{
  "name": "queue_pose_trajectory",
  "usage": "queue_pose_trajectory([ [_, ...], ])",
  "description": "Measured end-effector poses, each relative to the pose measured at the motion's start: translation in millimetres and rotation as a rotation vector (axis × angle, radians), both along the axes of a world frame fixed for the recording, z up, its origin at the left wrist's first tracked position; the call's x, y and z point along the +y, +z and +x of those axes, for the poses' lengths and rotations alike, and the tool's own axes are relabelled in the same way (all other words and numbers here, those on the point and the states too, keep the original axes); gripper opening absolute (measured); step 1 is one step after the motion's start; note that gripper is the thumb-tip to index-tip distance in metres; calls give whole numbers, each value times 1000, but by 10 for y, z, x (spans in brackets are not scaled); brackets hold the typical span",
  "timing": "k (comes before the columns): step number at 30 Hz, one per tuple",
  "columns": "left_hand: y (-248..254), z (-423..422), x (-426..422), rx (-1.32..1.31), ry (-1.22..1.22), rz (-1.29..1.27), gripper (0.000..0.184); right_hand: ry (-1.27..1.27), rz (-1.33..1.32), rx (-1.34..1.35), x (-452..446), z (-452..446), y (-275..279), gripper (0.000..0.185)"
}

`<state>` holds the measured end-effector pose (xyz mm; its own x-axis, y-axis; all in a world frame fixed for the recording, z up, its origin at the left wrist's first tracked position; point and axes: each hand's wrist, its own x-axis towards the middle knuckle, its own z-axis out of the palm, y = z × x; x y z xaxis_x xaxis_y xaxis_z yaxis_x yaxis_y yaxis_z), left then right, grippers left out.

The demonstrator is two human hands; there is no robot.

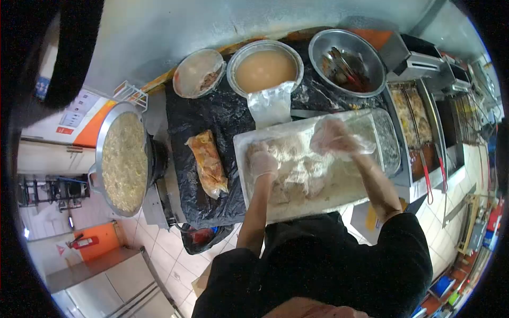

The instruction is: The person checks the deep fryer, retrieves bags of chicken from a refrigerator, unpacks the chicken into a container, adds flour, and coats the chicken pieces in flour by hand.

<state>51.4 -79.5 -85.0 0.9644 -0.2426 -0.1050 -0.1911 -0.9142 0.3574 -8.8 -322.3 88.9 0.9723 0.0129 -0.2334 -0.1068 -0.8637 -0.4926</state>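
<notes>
A large pale tray [339, 197] holds white flour and several flour-coated pieces [302, 180], whose kind I cannot make out; they look like breaded meat. My left hand [263, 162], in a clear plastic glove, is down among the coated pieces at the tray's left side. Its fingertips blend into the flour, so their grip is unclear. Over the tray's upper right part is my right hand [330, 138], gloved too and smeared by motion. Whether it holds anything does not show. A wire basket [388, 140] rests at the tray's right end.
Behind the tray stand a bowl of cloudy liquid [265, 69], a smaller bowl [197, 74] and a steel bowl with tongs [347, 63]. A wrapped package [208, 163] lies left. Further left is a big pot [124, 159]. A fryer [412, 119] with red-handled baskets stands right.
</notes>
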Motion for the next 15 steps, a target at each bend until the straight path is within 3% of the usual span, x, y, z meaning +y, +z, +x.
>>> queue_pose_trajectory([
  [3, -425, 57, 8, 5, 24, 134, 42, -53, 96, -99, -366, 561, 425, 21],
  [5, -322, 12, -94, 41, 102, 187, 39, -116, 183, -106, -473, 952, 678, 14],
  [7, 139, 54, -233, 83, 150, 295, 32, -95, 179, -96, -538, 1431, 729, 7],
  [9, 77, 37, -245, 116, 179, 365, 25, 192, -164, -385, -695, 2028, 200, 15],
  [10, -233, 6, -184, 126, 183, 380, 22, 71, 9, -215, -582, 2223, 216, 20],
  [11, -399, -3, -134, 131, 185, 393, 20, 152, -104, -214, -554, 2419, 111, 19],
  [12, -308, 1, -125, 136, 159, 399, 19, 228, -219, -215, -531, 2615, -69, 18],
  [14, 72, -28, -158, 150, 92, 407, 18, 236, -177, -201, -541, 2853, -467, 16],
  [15, 205, -37, -165, 130, 95, 416, 19, 167, -21, -186, -567, 2919, -682, 19],
])
